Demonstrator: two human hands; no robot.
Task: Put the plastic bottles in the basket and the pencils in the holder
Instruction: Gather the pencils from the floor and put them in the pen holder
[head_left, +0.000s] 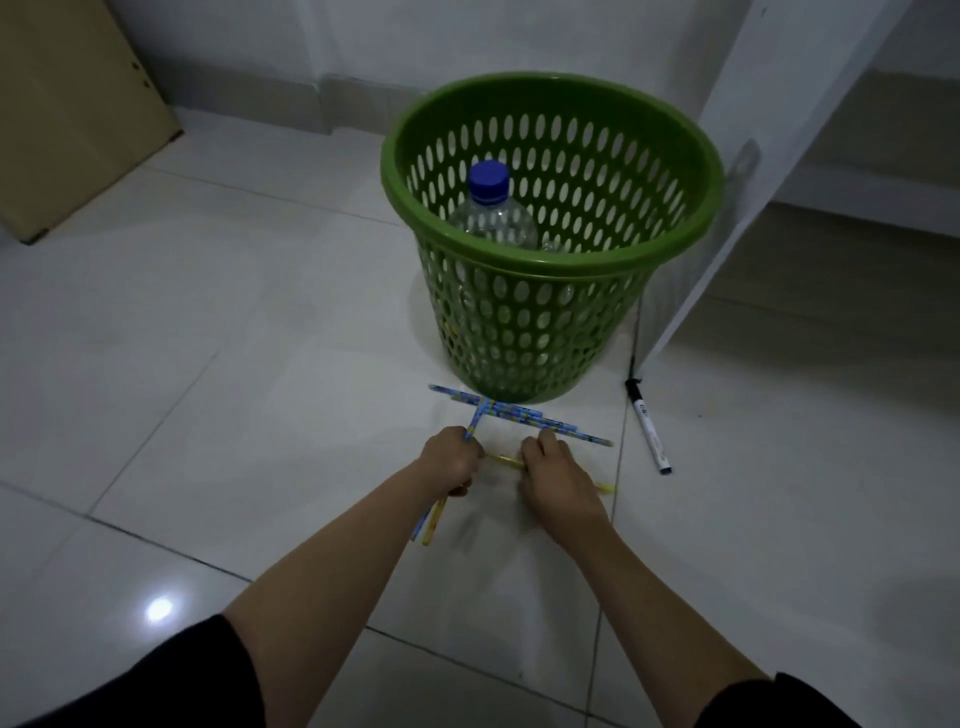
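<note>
1. The bottle part looks done as far as can be seen: a clear plastic bottle (493, 218) with a blue cap stands inside the green basket (550, 260), cap up, leaning slightly to the left. The step in hand is gathering pencils off the tiled floor (208, 312).
2. The left hand (449, 462) is closed around a small bundle of pencils (431, 519), blue and yellow; their long axis runs from the fist down and left toward the person, with one blue end poking out above the knuckles toward the basket.
3. The right hand (558, 478) lies palm-down with its fingertips curled onto a yellow pencil (504, 460) that lies roughly left to right between the hands (whether it is already pinched I cannot tell).
4. More blue pencils (524, 415) lie on the floor just in front of the basket, running from upper left to lower right.
5. A black-capped marker (649, 426) lies apart on the right, pointing toward the person.
6. No holder is in view, so the next move calls for collecting the loose pencils, aligning them into one bundle, then finding the holder.
</note>
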